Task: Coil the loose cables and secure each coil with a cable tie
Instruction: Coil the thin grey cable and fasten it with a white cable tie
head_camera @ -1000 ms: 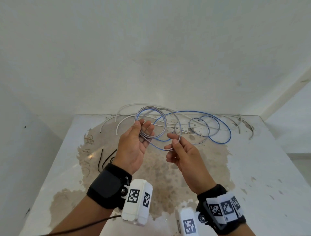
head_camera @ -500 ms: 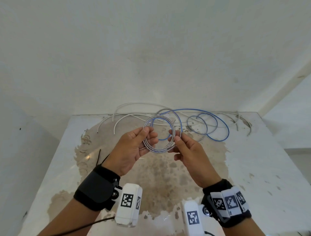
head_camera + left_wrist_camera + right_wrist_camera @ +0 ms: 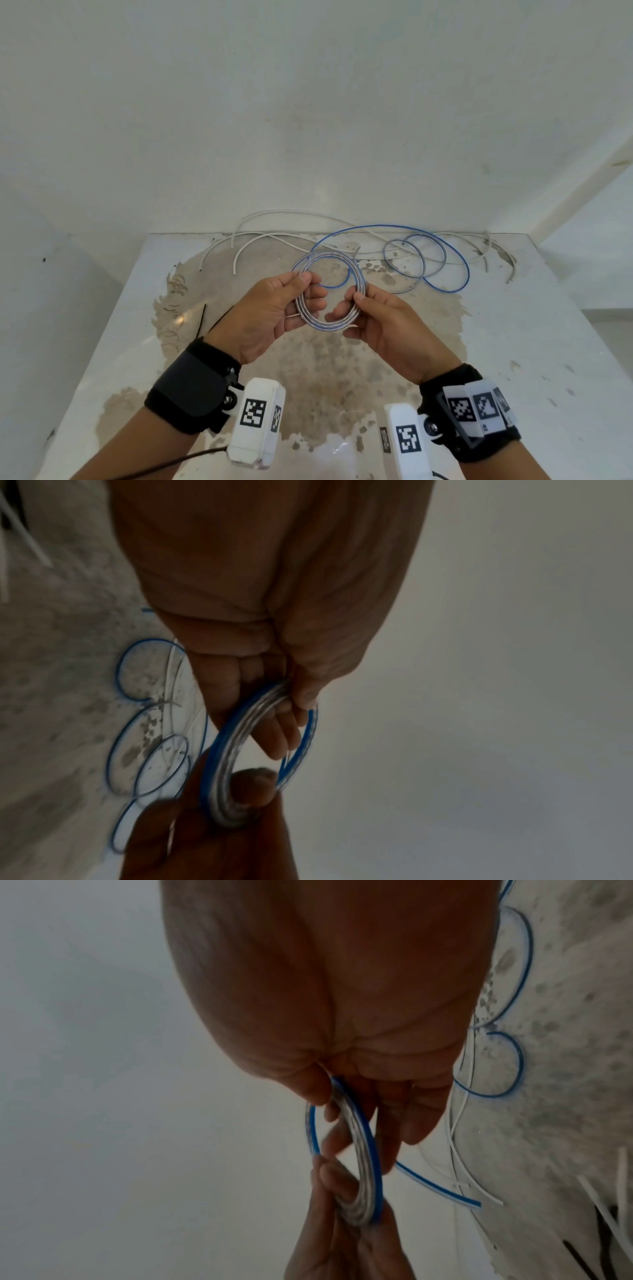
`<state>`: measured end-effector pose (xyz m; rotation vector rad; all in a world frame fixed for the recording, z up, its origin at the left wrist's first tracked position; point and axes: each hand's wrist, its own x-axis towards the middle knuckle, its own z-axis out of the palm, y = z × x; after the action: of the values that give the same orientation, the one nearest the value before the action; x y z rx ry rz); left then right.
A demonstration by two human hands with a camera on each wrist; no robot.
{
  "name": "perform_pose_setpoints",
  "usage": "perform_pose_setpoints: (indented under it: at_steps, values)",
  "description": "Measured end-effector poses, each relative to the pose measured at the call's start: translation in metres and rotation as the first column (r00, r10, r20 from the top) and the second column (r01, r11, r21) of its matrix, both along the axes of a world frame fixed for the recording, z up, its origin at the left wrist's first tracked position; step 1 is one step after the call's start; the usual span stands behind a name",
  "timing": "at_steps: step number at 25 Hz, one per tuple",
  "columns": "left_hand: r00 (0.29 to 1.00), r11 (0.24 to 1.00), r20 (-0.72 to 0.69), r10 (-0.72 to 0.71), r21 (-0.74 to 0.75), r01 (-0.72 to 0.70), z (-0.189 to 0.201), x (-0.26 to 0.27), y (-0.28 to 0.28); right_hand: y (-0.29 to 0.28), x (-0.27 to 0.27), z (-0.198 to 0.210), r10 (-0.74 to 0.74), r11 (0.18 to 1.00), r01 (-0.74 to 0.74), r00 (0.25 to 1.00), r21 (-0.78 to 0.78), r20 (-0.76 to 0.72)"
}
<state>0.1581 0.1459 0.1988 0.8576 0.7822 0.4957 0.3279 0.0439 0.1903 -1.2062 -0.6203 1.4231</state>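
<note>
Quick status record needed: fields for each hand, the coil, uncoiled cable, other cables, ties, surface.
left hand: pinches the coil's left side
right hand: pinches the coil's right side
coil: blue-striped clear cable, several turns, held above the table, no tie on it
uncoiled cable: same cable, loose loops on the table behind
white cables: loose by the wall
black ties: on the table, left of the left hand
table: white, stained brown

Left hand (image 3: 270,315) hides part of black ties (image 3: 202,320).
</note>
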Motion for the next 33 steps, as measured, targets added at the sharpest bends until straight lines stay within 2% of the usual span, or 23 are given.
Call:
perform_pose_setpoints:
  at_steps: [2,5,7,10,12,13,15,17,19,21,24,29,33]
  values:
    - [1.000,1.000,0.001,0.010,-0.016,-0.010,-0.005,0.004,-0.005,0.002,-0.007,-0.003,-0.074,0.997,0.076,0.995,0.029,-0.066]
    - [0.997,0.996,0.058,0.041,-0.079,-0.036,-0.007,0.007,-0.007,0.003,-0.011,-0.003,-0.123,0.989,0.129,0.989,0.077,-0.077]
    - [0.998,0.998,0.055,0.015,-0.058,-0.011,-0.007,0.009,-0.007,0.004,-0.009,-0.001,-0.155,0.983,0.166,0.979,0.075,-0.134]
    - [0.993,0.993,-0.090,-0.071,0.088,0.079,-0.004,0.009,0.000,0.003,0.000,0.004,-0.173,0.980,0.189,0.964,0.068,-0.200]
    - [0.988,0.982,-0.156,-0.004,0.186,0.033,0.000,0.007,0.009,0.000,0.007,0.009,-0.137,0.986,0.156,0.962,0.062,-0.236]
    - [0.981,0.960,-0.188,0.056,0.280,-0.001,0.002,0.008,0.014,-0.003,0.011,0.011,-0.109,0.990,0.128,0.962,0.060,-0.250]
    - [0.959,0.853,-0.255,0.127,0.521,0.026,0.006,0.010,0.023,-0.007,0.014,0.016,-0.044,0.996,0.062,0.965,0.060,-0.258]
    - [0.944,0.755,-0.324,0.057,0.633,0.172,0.007,0.014,0.030,-0.009,0.015,0.018,0.013,0.998,0.003,0.970,0.066,-0.242]
    - [0.906,0.731,-0.412,-0.098,0.587,0.346,0.005,0.018,0.032,-0.011,0.016,0.019,0.028,0.998,-0.014,0.973,0.064,-0.228]
    - [0.888,0.750,-0.423,-0.179,0.525,0.402,0.003,0.018,0.030,-0.012,0.018,0.016,0.003,0.999,0.007,0.976,0.049,-0.218]
    - [0.923,0.830,-0.347,-0.166,0.456,0.321,0.006,0.020,0.022,-0.015,0.023,0.010,-0.037,0.999,0.042,0.982,0.025,-0.183]
    - [0.926,0.872,-0.348,-0.145,0.398,0.286,0.008,0.020,0.006,-0.012,0.020,0.006,-0.103,0.994,0.109,0.981,0.027,-0.162]
    - [0.949,0.948,-0.289,-0.126,0.247,0.201,0.006,0.021,-0.010,-0.006,0.011,0.004,-0.163,0.985,0.171,0.973,0.033,-0.161]
